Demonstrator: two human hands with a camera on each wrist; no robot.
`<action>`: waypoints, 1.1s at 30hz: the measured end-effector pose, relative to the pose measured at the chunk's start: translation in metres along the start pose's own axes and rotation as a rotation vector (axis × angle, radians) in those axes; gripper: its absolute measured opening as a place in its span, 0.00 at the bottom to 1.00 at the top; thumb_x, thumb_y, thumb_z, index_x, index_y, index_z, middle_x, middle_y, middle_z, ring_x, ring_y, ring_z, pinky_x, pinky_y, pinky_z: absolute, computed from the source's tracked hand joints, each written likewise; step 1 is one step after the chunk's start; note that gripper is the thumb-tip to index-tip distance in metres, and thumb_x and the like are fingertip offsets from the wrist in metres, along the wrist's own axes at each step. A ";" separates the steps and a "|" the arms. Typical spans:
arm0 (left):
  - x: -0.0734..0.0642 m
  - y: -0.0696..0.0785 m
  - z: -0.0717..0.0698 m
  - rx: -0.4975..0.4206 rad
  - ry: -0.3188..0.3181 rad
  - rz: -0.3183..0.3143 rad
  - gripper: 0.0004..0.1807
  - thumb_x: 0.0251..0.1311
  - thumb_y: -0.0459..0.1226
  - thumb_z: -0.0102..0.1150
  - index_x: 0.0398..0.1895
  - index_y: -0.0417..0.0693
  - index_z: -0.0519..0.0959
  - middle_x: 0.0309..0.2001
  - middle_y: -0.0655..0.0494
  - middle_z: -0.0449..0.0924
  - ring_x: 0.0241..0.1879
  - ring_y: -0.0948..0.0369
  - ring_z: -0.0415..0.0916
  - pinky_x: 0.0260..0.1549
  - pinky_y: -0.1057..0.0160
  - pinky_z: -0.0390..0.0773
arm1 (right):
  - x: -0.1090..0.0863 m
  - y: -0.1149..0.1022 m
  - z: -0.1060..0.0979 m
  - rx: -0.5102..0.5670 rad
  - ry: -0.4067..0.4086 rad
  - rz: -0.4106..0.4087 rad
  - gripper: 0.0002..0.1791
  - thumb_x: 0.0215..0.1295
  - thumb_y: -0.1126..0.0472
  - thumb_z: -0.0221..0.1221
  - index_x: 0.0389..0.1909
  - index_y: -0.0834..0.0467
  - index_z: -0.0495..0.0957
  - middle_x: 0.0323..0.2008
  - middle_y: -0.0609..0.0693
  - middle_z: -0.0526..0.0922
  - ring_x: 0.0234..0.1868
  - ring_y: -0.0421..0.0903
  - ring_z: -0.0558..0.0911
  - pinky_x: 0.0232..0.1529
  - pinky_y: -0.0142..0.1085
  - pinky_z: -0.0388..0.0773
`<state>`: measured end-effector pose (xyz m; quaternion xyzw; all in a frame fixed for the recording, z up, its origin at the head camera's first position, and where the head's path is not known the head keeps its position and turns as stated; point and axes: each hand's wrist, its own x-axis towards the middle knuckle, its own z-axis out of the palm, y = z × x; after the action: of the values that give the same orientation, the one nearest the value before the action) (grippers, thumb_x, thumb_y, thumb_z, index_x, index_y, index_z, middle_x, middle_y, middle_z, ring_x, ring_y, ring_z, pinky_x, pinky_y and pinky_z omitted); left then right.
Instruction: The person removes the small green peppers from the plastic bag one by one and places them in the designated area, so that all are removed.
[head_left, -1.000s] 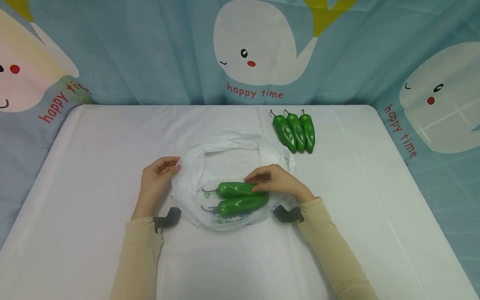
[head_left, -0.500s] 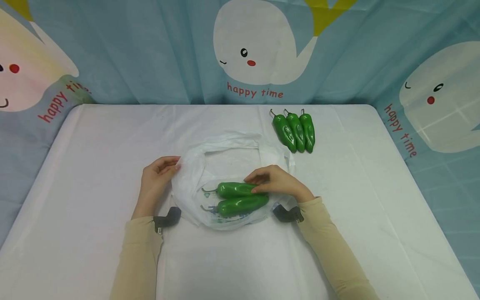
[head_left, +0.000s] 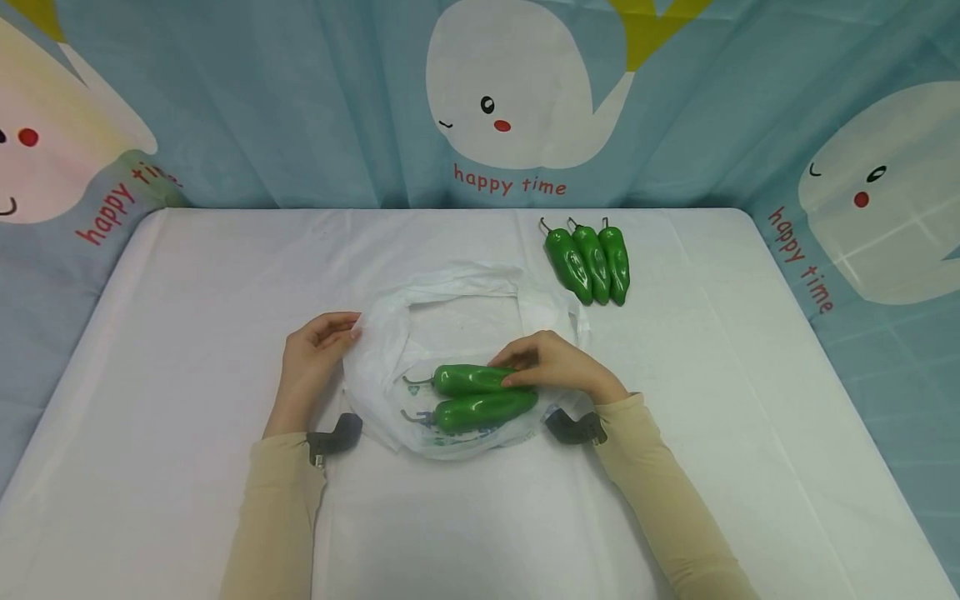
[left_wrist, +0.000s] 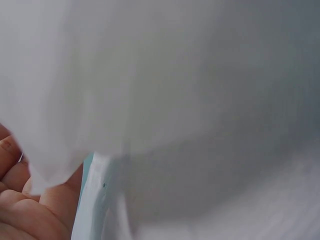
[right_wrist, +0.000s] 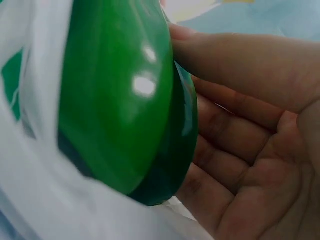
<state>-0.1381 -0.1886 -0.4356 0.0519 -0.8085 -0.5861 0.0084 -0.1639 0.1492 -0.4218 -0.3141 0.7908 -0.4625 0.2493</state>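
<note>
A thin white plastic bag (head_left: pixel 371 367) lies with its mouth spread wide in the middle of the table. Inside it rest two long green peppers side by side, stems to the left: a farther pepper (head_left: pixel 467 380) and a nearer pepper (head_left: pixel 483 412). My left hand (head_left: pixel 311 358) pinches the left edge of the bag between thumb and fingers; in the left wrist view the bag's film (left_wrist: pixel 150 90) covers most of the picture. With thumb and fingers, my right hand (head_left: pixel 561 363) holds the farther pepper near its right end. The nearer pepper (right_wrist: pixel 115 100) fills much of the right wrist view.
Three more green peppers (head_left: pixel 592 265) lie together behind the bag, toward the right of the white table (head_left: pixel 750 400). A light blue curtain (head_left: pixel 315 100) printed with whales hangs along the table's back and sides.
</note>
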 end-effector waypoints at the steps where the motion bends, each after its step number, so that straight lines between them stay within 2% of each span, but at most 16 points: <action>1: 0.000 0.000 0.000 -0.001 -0.001 -0.002 0.19 0.63 0.40 0.60 0.53 0.37 0.77 0.41 0.64 0.78 0.39 0.74 0.76 0.42 0.79 0.72 | 0.000 0.000 0.000 -0.005 0.007 -0.005 0.13 0.56 0.67 0.66 0.43 0.63 0.82 0.41 0.52 0.84 0.40 0.42 0.82 0.44 0.35 0.79; 8: 0.000 0.000 0.000 0.012 0.000 -0.016 0.19 0.63 0.41 0.59 0.53 0.38 0.77 0.41 0.63 0.78 0.40 0.74 0.76 0.42 0.79 0.72 | 0.000 0.002 0.001 -0.046 0.115 -0.035 0.14 0.55 0.67 0.67 0.44 0.62 0.83 0.43 0.51 0.84 0.45 0.43 0.81 0.49 0.35 0.76; 14: -0.001 0.001 0.000 0.019 0.004 -0.014 0.19 0.63 0.40 0.59 0.53 0.38 0.77 0.40 0.64 0.78 0.39 0.75 0.76 0.41 0.78 0.72 | 0.000 0.002 0.000 -0.049 0.189 -0.039 0.14 0.55 0.68 0.66 0.44 0.62 0.82 0.43 0.51 0.84 0.46 0.45 0.81 0.49 0.36 0.77; 25: -0.001 0.002 0.000 0.033 0.000 -0.023 0.19 0.63 0.41 0.59 0.53 0.39 0.77 0.41 0.63 0.79 0.39 0.75 0.76 0.42 0.78 0.71 | -0.001 0.002 0.000 -0.086 0.146 0.003 0.17 0.53 0.64 0.68 0.46 0.59 0.82 0.45 0.49 0.83 0.48 0.43 0.80 0.53 0.38 0.74; 33: -0.001 0.001 -0.001 0.038 -0.001 -0.018 0.19 0.63 0.41 0.59 0.53 0.39 0.77 0.42 0.60 0.79 0.39 0.75 0.76 0.41 0.79 0.71 | -0.001 0.002 0.000 -0.093 0.126 -0.004 0.17 0.53 0.63 0.69 0.46 0.58 0.83 0.44 0.48 0.84 0.47 0.43 0.80 0.53 0.40 0.74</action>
<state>-0.1373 -0.1885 -0.4341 0.0589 -0.8190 -0.5707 0.0019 -0.1639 0.1504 -0.4237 -0.2973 0.8250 -0.4443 0.1834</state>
